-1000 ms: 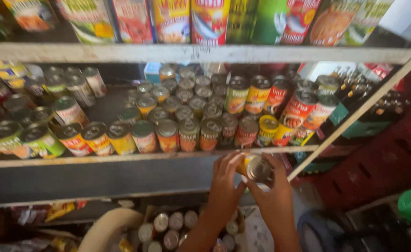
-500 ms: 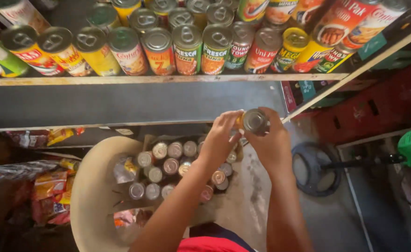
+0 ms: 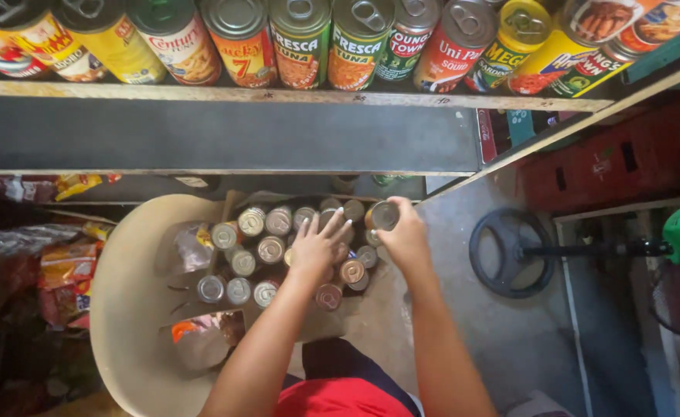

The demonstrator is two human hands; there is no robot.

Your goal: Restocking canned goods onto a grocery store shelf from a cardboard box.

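We saw a beige chair (image 3: 135, 309) at the left, bearing a cluster of cans (image 3: 266, 251) standing upright, lids facing up at us. Our left hand (image 3: 318, 245) lay spread flat over them, fingers wide, gripping nothing. Just right of it, our right hand (image 3: 406, 239) was closed around one can (image 3: 384, 215), its long axis vertical, lid up, at the cluster's right edge. Further right stood a fan base (image 3: 510, 253).
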